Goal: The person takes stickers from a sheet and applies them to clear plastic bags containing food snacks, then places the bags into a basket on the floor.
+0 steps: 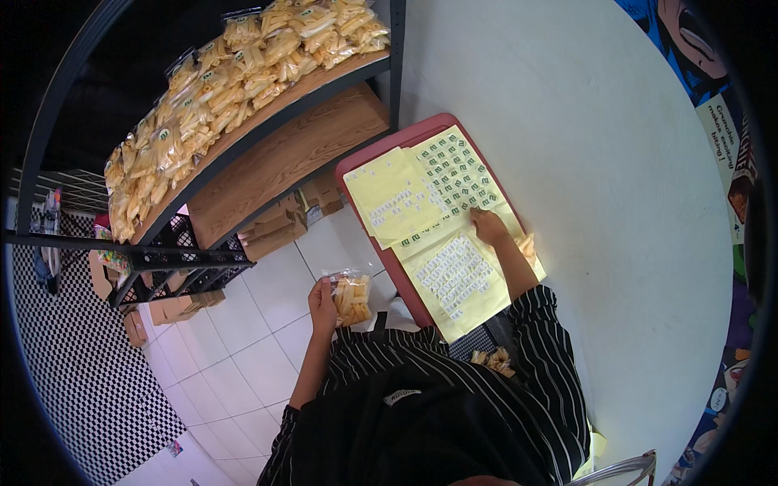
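Note:
My left hand [323, 305] grips the top edge of a clear plastic bag of pale yellow snack sticks [352, 299], held over the tiled floor. My right hand [488, 226] touches a yellow backing sheet of round green-and-clear stickers [465, 176] with its fingertips; whether a sticker is between them cannot be told. Beside it lies a smaller yellow sheet [389, 228] with scattered small white labels. Nearer my body is a yellow sheet with rows of small white labels [456, 273]. The sheets rest on a red-rimmed surface [398, 276].
At the upper left, a shelf [267, 112] carries many filled snack bags [243, 79]. Cardboard boxes [276, 228] and black crates [182, 255] stand below. More snack sticks [526, 249] lie beyond my right wrist, others [495, 360] near my body. A pale wall [608, 182] is at right.

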